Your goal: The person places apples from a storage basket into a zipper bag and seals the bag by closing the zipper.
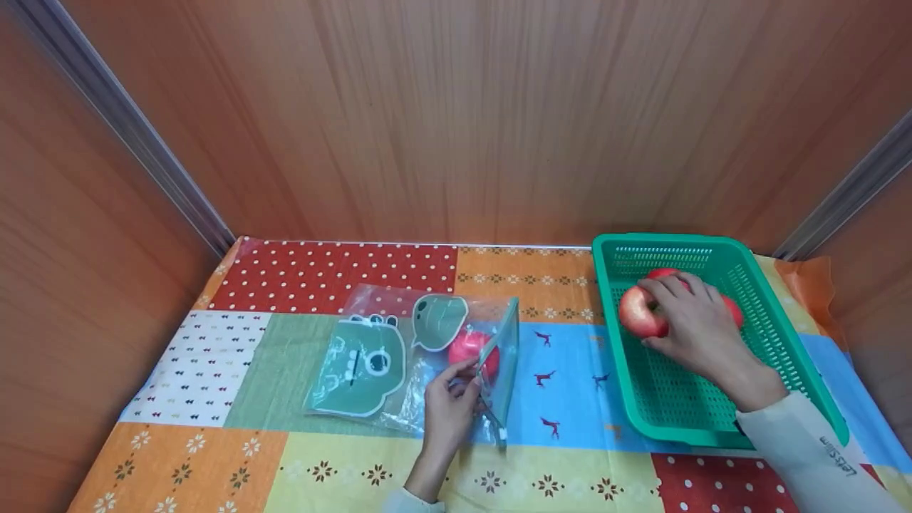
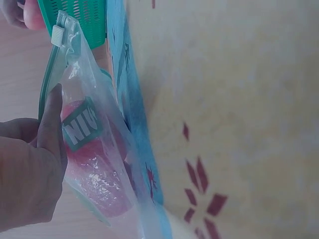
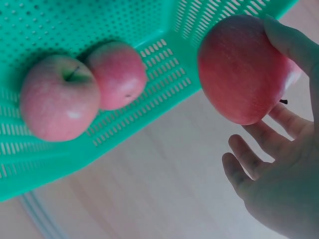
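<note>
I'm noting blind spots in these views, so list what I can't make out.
Head view: the rightmost apple in the basket, partly covered by the right hand.
Left wrist view: the red fruit, partly hidden by the lettered patch and glare on the zip bag.
Left wrist view: the green plastic basket, cut off by the top edge.
Right wrist view: the held apple, partly covered by the thumb.

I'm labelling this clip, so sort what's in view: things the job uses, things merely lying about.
Apparently in use:
zip bag, pinched by the left hand
bagged apple
held apple, in the right hand
green basket
two more apples inside

Merely there:
patchwork cloth
wooden panels
</note>
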`<control>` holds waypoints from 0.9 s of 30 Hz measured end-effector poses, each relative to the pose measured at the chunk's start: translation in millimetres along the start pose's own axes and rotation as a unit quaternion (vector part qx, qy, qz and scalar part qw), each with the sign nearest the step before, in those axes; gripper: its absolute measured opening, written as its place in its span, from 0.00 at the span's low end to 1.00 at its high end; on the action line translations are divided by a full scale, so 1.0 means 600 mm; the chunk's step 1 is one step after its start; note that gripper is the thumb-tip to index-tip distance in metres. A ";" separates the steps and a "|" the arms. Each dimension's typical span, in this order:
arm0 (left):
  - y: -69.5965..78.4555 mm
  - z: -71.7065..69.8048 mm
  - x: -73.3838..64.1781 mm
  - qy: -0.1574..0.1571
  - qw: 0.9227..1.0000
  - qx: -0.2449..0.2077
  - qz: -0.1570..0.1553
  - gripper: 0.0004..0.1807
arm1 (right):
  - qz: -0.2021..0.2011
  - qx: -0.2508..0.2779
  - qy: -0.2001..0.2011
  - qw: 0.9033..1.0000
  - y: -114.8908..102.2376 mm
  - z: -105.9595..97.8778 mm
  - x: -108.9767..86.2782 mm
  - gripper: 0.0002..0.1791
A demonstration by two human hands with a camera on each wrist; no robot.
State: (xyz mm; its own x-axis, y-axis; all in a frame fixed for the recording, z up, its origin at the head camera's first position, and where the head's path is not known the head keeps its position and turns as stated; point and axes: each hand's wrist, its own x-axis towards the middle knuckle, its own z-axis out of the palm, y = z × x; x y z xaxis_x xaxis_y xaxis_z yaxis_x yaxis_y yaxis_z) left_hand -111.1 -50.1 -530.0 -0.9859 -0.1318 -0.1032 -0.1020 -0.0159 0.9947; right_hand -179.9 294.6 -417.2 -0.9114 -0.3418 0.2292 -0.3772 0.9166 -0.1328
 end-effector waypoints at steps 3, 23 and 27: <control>0.001 0.001 0.000 0.002 1.000 0.004 -0.002 0.19 | -0.006 -0.008 0.015 1.000 -0.012 -0.005 -0.001 0.54; -0.002 0.001 0.002 0.004 1.000 0.002 -0.003 0.18 | -0.045 -0.028 0.035 0.998 -0.089 -0.001 0.001 0.53; -0.002 0.001 0.002 0.002 1.000 0.000 0.001 0.19 | -0.050 -0.036 0.031 0.998 -0.103 0.006 0.002 0.52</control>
State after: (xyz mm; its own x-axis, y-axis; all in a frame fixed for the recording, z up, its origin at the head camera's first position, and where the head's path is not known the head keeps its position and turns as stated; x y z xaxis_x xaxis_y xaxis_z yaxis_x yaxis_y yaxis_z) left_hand -112.2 -49.8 -531.1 -0.9855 -0.1363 -0.1009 -0.0998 -0.0149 0.9949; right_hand -158.3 236.9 -412.5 -0.8570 -0.4215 0.2965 -0.4512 0.8917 -0.0365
